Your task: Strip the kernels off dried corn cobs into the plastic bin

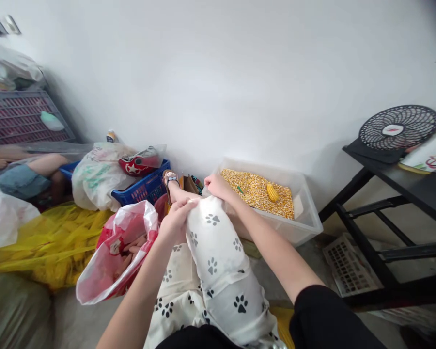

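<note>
Head view. A bare white wall backs a cluttered floor; the person sits with a knee raised, the leg in white trousers printed with black paws. Both hands meet at the knee: the left hand is pressed together and pinches the trouser cloth at the hem, and the right hand is curled on the same hem just beyond it; what its fingertips grip cannot be told. A sandalled foot shows past the hands. Just right of the knee stands a clear plastic tub of loose corn kernels with one whole cob lying on them. Left of the knee gapes a red-and-white plastic bag, near a blue crate and a yellow sheet. At far right, a small black fan rests on a black desk. To draw the cloth evenly, both hands should probably pull together, keeping the hem clear of the tub's rim.
</note>
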`<state>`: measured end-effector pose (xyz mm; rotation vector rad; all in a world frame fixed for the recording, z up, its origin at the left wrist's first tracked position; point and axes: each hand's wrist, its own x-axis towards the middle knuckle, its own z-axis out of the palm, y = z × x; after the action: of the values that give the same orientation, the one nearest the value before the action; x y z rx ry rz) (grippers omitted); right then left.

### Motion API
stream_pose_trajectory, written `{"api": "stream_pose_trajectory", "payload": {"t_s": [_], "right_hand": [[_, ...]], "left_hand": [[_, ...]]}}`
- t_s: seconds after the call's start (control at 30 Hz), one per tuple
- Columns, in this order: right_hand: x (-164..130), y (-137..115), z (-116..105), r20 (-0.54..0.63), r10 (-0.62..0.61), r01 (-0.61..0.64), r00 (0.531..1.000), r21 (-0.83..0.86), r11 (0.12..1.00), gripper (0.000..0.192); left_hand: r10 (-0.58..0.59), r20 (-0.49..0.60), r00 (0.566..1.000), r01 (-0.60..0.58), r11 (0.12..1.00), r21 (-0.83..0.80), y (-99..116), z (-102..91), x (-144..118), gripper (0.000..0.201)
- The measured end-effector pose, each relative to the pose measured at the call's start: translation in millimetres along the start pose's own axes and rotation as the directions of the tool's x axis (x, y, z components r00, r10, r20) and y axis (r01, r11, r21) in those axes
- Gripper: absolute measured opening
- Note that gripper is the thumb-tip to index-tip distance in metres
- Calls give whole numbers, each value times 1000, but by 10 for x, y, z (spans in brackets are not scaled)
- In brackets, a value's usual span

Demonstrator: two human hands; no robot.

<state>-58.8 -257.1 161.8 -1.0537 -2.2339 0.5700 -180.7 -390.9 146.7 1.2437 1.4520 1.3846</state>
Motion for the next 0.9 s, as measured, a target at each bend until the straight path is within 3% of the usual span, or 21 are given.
{"api": "stream_pose_trajectory", "payload": {"t_s": [0.07,0.13,0.2,0.27,0.3,0.37,0.43,0.5,0.63,0.77,0.83,0.9], "right_hand": [[56,100,97,-28,66,-66,997,22,998,17],[-119,173,96,-83,82,-75,993,85,994,23],[-533,201,24,-134,44,-10,990,248,969,26],[-1123,205,-63,-65,-23,42,998,304,952,25],[-1444,211,-93,17,-33,27,999,303,953,27],[-2034,253,-100,169,28,-66,985,223,972,37],[-2441,339,-27,216,100,-125,971,108,986,43],[-2597,440,104,192,101,-109,976,31,994,42],[-2337,570,362,8,-58,58,998,-33,998,34],[-1866,541,422,-174,-159,142,972,-106,984,26],[-1589,462,390,-226,-156,126,961,-143,982,25],[-1230,351,362,-234,-95,62,968,-146,987,20]], "left_hand": [[-27,-13,1000,28,1000,10,-51,-129,171,35],[119,-143,983,-88,975,205,-104,-244,246,36],[312,-261,914,-183,888,422,-168,-343,140,27],[492,-286,822,-271,781,562,-268,-396,-184,13],[588,-209,781,-359,698,620,-340,-392,-411,10],[713,67,698,-589,517,621,-525,-308,-904,17],[635,338,694,-684,435,586,-735,-144,-1308,21],[628,389,674,-707,398,584,-917,35,-1510,22],[663,337,669,-658,317,683,-1051,219,-1375,29],[714,244,656,-584,277,763,-856,133,-985,35],[677,170,716,-502,330,800,-678,27,-741,31],[562,95,822,-373,406,834,-504,-106,-438,22]]}}
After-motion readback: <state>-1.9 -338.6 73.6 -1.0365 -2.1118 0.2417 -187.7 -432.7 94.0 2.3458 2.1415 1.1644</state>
